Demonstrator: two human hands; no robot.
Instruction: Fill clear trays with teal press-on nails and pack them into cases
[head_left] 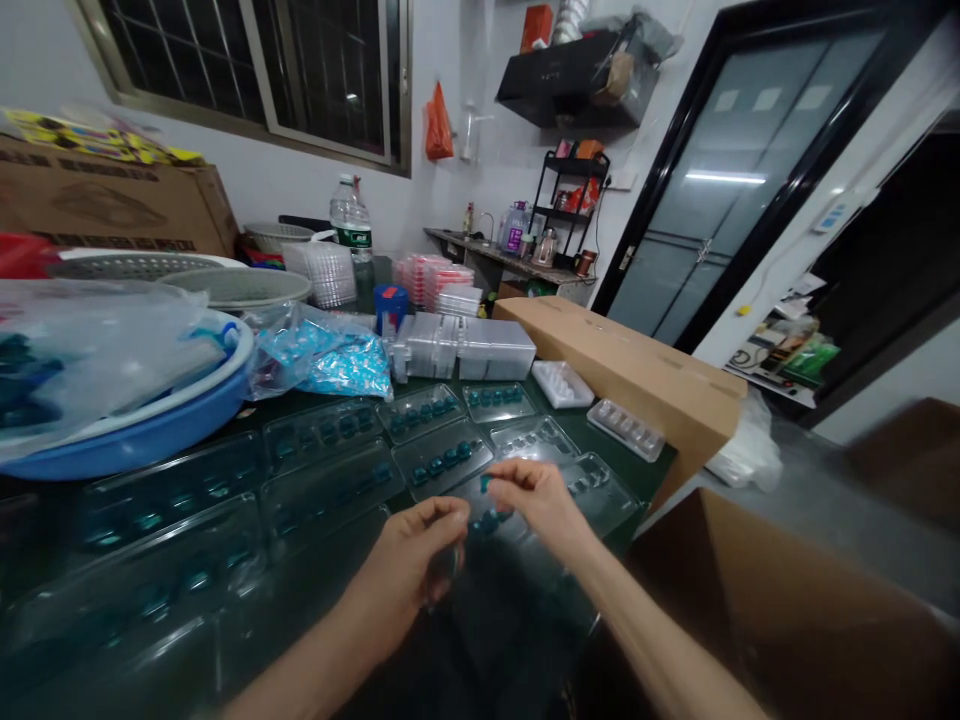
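Observation:
My right hand pinches a small teal piece between thumb and fingertips, above a clear plastic tray whose slots hold more teal pieces. To its left, my left hand is closed, thumb against the fingers; something small and dark shows under them, but I cannot make out what. Just beyond both hands lies a clear tray with a row of teal pieces. A clear tray behind my right hand has slots with no teal pieces visible. More filled trays spread to the left, blurred nearby.
A blue basin with plastic-wrapped things stands at the left. Behind the trays are a bag of blue packets and stacked clear boxes. A long cardboard box borders the right side; an open carton stands below.

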